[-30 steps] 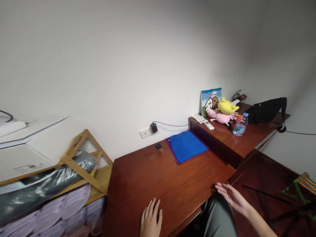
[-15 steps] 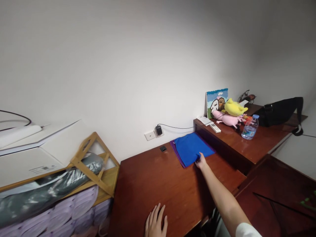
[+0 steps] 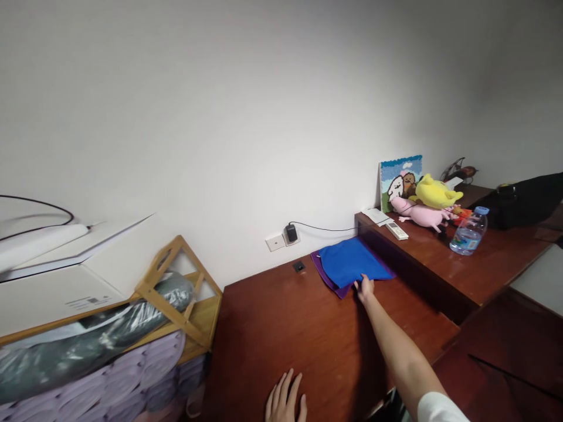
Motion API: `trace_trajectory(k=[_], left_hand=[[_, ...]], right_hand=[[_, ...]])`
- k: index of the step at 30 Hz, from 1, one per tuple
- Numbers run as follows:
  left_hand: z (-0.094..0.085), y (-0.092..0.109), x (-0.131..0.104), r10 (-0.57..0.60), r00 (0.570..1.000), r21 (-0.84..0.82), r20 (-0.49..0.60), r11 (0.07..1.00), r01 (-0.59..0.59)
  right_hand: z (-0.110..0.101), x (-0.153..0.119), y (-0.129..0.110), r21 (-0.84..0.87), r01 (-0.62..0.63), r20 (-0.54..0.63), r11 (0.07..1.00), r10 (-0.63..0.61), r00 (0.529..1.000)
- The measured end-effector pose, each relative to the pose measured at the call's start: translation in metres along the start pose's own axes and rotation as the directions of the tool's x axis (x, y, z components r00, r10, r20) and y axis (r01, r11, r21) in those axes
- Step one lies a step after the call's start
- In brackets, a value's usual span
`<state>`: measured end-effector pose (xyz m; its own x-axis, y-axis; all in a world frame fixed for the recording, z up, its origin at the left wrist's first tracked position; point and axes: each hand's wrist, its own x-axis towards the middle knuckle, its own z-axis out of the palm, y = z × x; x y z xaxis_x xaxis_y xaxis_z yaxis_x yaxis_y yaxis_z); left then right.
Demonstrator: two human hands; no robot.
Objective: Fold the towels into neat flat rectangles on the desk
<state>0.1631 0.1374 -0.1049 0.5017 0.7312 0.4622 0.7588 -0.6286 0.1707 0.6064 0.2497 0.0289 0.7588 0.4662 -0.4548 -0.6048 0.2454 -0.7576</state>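
A blue cloth (image 3: 347,261) lies folded flat at the back of the brown desk (image 3: 264,328), against the wall. Under it a purple cloth (image 3: 341,291) shows along the left side, the front corner and the right edge. My right hand (image 3: 365,289) pinches the front edge of the blue cloth, thumb on top and the other fingers beneath. My left hand (image 3: 285,398) rests on the desk near the front, fingers stretched out and holding nothing.
On the raised desk at right are a water bottle (image 3: 470,231), a remote (image 3: 396,230), pink (image 3: 422,215) and yellow plush toys (image 3: 436,191), a picture (image 3: 401,180) and a black bag (image 3: 523,202). A wooden rack (image 3: 180,293) and white box (image 3: 97,281) stand left.
The view has turned slightly left. My right hand has drawn the blue cloth's front edge back a little, baring more purple at the front corner. My left hand stays on the desk.
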Motion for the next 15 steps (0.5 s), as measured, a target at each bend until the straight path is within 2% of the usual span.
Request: trace_trajectory(k=[4, 7, 10, 15], left_hand=[[-0.016, 0.012, 0.006, -0.010, 1.000, 0.033, 0.002, 0.999, 0.010], [-0.033, 0.025, 0.011, -0.017, 1.000, 0.036, 0.010, 0.999, 0.016], [-0.045, 0.035, 0.015, -0.018, 1.000, 0.021, 0.007, 1.000, 0.018], [-0.050, 0.040, 0.018, -0.012, 1.000, 0.012, -0.009, 1.000, 0.012]], right_hand=[[-0.025, -0.024, -0.016, 0.018, 0.035, 0.078, 0.999, -0.037, 0.996], [-0.065, -0.054, -0.040, 0.011, 0.051, 0.143, 0.999, -0.052, 0.988], [-0.124, -0.090, -0.070, -0.038, 0.054, 0.175, 0.998, -0.047, 0.983], [-0.255, -0.147, -0.139, -0.137, 0.019, 0.041, 0.990, -0.013, 0.999]])
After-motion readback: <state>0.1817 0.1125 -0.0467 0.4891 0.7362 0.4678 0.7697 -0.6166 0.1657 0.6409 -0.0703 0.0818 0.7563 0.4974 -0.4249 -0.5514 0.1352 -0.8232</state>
